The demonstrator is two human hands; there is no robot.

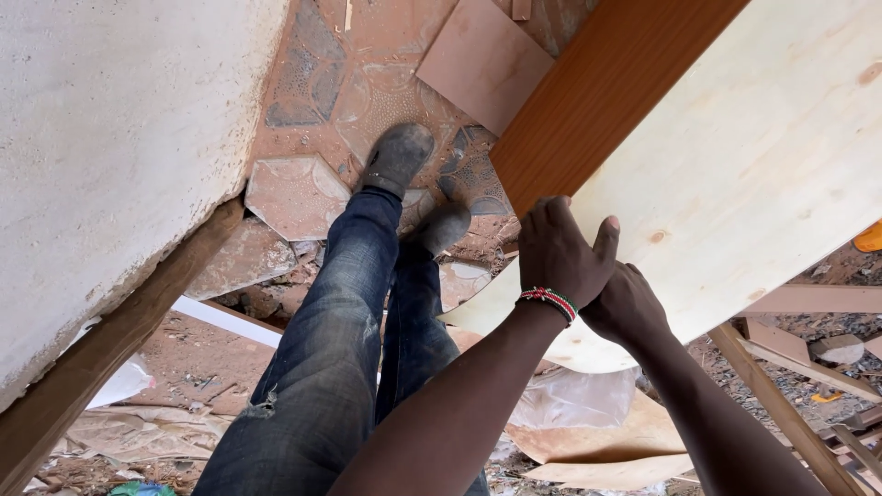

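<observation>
- The left hand (562, 253) lies flat and open on the near edge of the pale veneer sheet (753, 156), fingers spread toward the brown board (602, 87).
- The right hand (625, 303) sits just beside the left hand, partly hidden under it; its grip cannot be determined.
- The sheet extends from both hands toward the upper right.
- Dusty shoes (397, 158) stand on the tiled floor (303, 197).

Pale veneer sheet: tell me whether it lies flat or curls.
Curling: the veneer sheet bends down at its near edge below both hands.
</observation>
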